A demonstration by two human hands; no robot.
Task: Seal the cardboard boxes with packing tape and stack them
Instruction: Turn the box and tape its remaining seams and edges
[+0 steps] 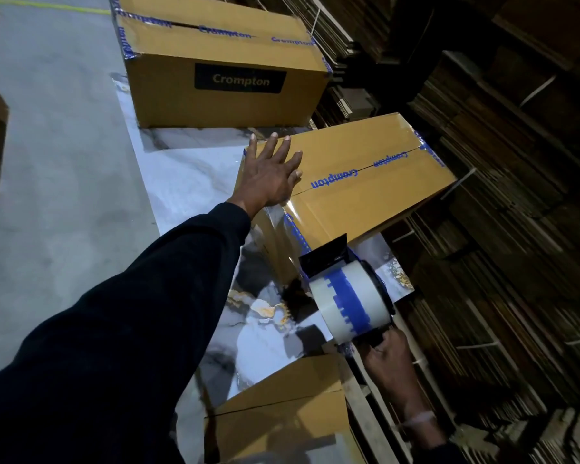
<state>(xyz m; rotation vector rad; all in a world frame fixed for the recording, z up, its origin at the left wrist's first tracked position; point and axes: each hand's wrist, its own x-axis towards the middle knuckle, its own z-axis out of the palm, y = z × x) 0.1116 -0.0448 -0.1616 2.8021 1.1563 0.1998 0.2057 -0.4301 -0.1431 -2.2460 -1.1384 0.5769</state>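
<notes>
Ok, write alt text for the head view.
A person's left hand presses flat on a taped cardboard box while the right hand grips a tape dispenser at its near end. Another sealed box sits beyond on the marbled table.

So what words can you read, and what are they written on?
"Crompton": black label on the far box.
"Crompton": blue print on the tape along the near box top, upside down from here.
Blue print on the far box's top tape: partly readable, seemingly the same word.
Tape roll: blue marks, unreadable.
</notes>
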